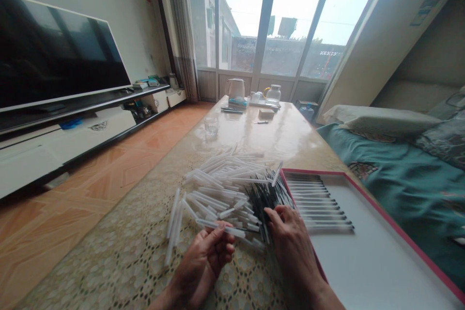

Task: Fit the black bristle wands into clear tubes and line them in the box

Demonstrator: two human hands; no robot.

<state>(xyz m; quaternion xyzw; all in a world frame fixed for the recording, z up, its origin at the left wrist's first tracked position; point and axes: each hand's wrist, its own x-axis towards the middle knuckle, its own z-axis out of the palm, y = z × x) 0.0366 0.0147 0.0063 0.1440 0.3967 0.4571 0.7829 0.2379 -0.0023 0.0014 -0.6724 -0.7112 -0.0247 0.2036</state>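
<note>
the left hand pinches a translucent plastic tube mid-length, likely leaving both ends free; the right hand meets thin black rods, its fingers' grip unclear.

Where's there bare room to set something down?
Bare: the table left of the pale tubes; its glossy stretch beyond them, right of the glass; the tray nearer than its dark-tipped row. Crowded: around the left hand and right hand, amid tubes and dark sticks.

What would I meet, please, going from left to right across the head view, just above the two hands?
Tiled floor, white tubes, black rods, pink-edged tray, teal cover.
</note>
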